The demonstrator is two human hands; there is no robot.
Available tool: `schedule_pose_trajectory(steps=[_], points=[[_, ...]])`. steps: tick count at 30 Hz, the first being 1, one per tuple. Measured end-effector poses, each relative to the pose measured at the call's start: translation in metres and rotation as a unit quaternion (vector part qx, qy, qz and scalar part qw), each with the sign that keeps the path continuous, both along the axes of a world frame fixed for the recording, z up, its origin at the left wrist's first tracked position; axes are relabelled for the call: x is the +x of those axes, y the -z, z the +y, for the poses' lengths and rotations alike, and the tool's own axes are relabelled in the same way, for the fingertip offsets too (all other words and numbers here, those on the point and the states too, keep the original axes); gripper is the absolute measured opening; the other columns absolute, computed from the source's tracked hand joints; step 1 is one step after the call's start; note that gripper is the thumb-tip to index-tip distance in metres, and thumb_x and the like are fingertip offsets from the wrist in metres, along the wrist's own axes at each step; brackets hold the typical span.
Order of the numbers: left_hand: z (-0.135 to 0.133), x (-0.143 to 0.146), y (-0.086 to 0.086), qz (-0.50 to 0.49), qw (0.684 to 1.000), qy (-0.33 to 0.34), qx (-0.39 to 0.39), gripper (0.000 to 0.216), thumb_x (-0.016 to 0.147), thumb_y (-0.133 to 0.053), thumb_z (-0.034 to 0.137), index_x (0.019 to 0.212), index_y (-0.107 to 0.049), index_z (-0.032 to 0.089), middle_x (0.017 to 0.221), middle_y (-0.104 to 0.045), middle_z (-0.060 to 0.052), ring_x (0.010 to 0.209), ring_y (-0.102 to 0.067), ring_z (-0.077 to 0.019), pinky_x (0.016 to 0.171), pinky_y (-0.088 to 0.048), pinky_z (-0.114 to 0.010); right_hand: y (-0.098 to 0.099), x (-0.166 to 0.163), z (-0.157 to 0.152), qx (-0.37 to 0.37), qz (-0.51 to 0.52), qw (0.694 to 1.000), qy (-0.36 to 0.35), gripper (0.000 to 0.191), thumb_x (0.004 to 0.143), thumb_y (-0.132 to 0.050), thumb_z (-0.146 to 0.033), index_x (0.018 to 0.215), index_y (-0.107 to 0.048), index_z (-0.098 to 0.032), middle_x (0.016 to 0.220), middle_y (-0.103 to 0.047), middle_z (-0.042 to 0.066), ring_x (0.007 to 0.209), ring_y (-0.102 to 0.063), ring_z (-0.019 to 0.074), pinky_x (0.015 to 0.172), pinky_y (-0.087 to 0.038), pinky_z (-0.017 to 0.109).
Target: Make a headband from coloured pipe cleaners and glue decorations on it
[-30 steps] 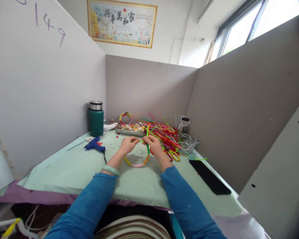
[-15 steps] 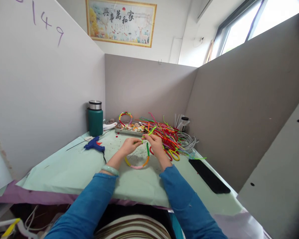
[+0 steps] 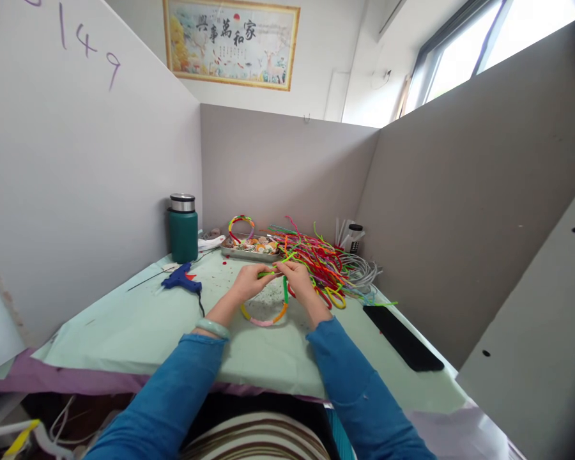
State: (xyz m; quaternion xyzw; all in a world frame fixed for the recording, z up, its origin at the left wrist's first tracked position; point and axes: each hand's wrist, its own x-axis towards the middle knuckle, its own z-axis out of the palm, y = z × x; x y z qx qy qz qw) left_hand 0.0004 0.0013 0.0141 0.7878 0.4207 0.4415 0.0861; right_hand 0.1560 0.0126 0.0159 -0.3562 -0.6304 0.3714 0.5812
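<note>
My left hand (image 3: 252, 281) and my right hand (image 3: 299, 281) meet over the middle of the table, fingertips almost touching. Between them is a lime-green pipe cleaner (image 3: 289, 258), pinched by both hands, one end sticking up past the right fingers. Below the hands curves a hoop (image 3: 263, 322) wrapped in yellow, pink, orange and green sections. Its upper part is hidden by my fingers, so I cannot tell which hand bears it.
Behind the hands lie a metal tray (image 3: 249, 255) of small pieces, a second wrapped hoop (image 3: 230, 235) and a heap of pipe cleaners (image 3: 316, 255). A blue glue gun (image 3: 182, 278) and green bottle (image 3: 183, 233) stand left. A flat black object (image 3: 402, 338) lies right.
My hands have come closer together, the right one shifting slightly left. Less of the lime-green pipe cleaner sticks out above the right fingers. The wrapped hoop has barely moved.
</note>
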Motion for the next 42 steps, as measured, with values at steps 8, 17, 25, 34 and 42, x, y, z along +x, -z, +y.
schedule_pose_trajectory(steps=[8, 17, 25, 34, 42], points=[[0.002, 0.000, 0.001, 0.004, 1.000, -0.011, -0.014, 0.020, 0.074, -0.055, 0.031, 0.085, -0.064, 0.016, 0.069, -0.063, 0.000, 0.057, -0.048, -0.0096, 0.055, -0.034, -0.020, 0.001, 0.001, 0.001, -0.023, 0.014, 0.999, -0.022, 0.026, 0.071, -0.059, -0.040, 0.072, -0.067, -0.015, 0.065, -0.064, 0.004, 0.060, -0.058, 0.0152, 0.060, -0.044, 0.027], [0.007, -0.001, 0.002, -0.001, 0.999, -0.008, -0.039, 0.024, 0.074, -0.054, 0.031, 0.089, -0.066, 0.016, 0.069, -0.063, 0.000, 0.057, -0.047, -0.0104, 0.055, -0.036, -0.021, -0.003, 0.002, -0.004, 0.003, 0.023, 1.000, -0.013, 0.024, 0.067, -0.063, -0.038, 0.077, -0.064, -0.017, 0.072, -0.063, 0.001, 0.058, -0.052, 0.0115, 0.057, -0.040, 0.024], [0.003, 0.000, 0.002, -0.024, 0.998, 0.025, -0.056, 0.030, 0.074, -0.054, 0.036, 0.091, -0.067, 0.016, 0.078, -0.066, -0.003, 0.065, -0.052, -0.0126, 0.062, -0.040, -0.022, 0.001, 0.004, 0.000, -0.009, 0.051, 0.998, 0.031, 0.029, 0.069, -0.060, -0.046, 0.066, -0.057, -0.017, 0.059, -0.055, -0.002, 0.054, -0.047, 0.0105, 0.051, -0.035, 0.023], [0.002, 0.000, -0.002, -0.006, 0.998, 0.032, -0.057, 0.031, 0.077, -0.049, 0.037, 0.082, -0.070, 0.016, 0.072, -0.066, -0.002, 0.060, -0.049, -0.0119, 0.055, -0.037, -0.021, -0.005, -0.001, -0.007, -0.001, -0.005, 1.000, -0.017, 0.028, 0.065, -0.063, -0.038, 0.083, -0.064, -0.017, 0.070, -0.060, 0.001, 0.059, -0.048, 0.0108, 0.057, -0.039, 0.023], [0.002, 0.001, -0.003, -0.018, 0.996, 0.020, -0.082, 0.027, 0.074, -0.050, 0.033, 0.076, -0.070, 0.015, 0.067, -0.064, -0.001, 0.061, -0.050, -0.0123, 0.056, -0.037, -0.021, -0.005, -0.003, -0.008, 0.006, -0.006, 0.999, -0.036, 0.026, 0.066, -0.063, -0.034, 0.085, -0.063, -0.017, 0.066, -0.057, -0.001, 0.055, -0.048, 0.0105, 0.051, -0.038, 0.023]])
